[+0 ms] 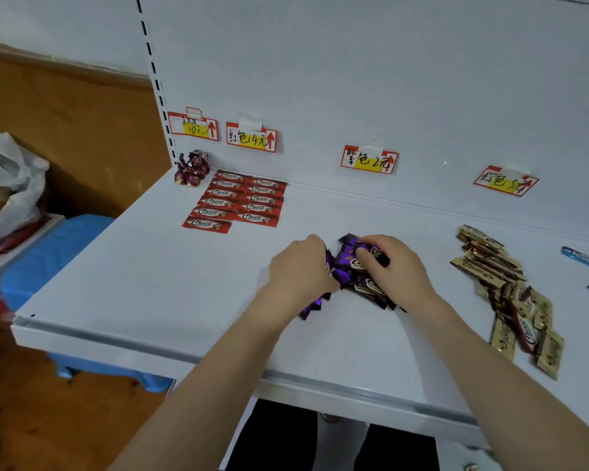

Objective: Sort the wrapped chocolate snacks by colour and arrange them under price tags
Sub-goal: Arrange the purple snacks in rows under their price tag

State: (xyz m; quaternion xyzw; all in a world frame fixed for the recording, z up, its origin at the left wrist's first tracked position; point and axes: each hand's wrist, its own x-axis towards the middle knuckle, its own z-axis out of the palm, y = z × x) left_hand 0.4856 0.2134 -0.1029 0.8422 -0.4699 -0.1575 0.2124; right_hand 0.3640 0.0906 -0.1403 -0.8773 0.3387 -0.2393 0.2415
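- Across the middle of the view: white shelf (133, 283), front edge nearest, back edge against a white panel.
- Off the left edge, lower down: blue stool (48, 253) with a white plastic bag (7, 185) beside it.
- Mid-shelf, reaching in from the front edge: left hand (300, 266) curled round one side of the purple snacks (351, 270), right hand (395, 263) with fingers bent, pinching wrappers on top of the same heap.
- Near the right edge: brown-gold snacks (510, 294) in a loose, overlapping pile.
- At the back left corner: red snacks (238, 202) laid flat in two tidy columns, directly below the red price tag (251, 137).
- Between red and brown-gold groups: purple snacks bunched untidily, out in front of the purple price tag (369, 160), well short of the back edge.
- On the back panel: brown price tag (505, 180) towards the right, 10-yuan tag (193, 125) furthest left.
- Under the 10-yuan tag: small cluster of foil-twisted sweets (191, 168).
- At the far right edge: blue snack (585, 258), partly cut off.
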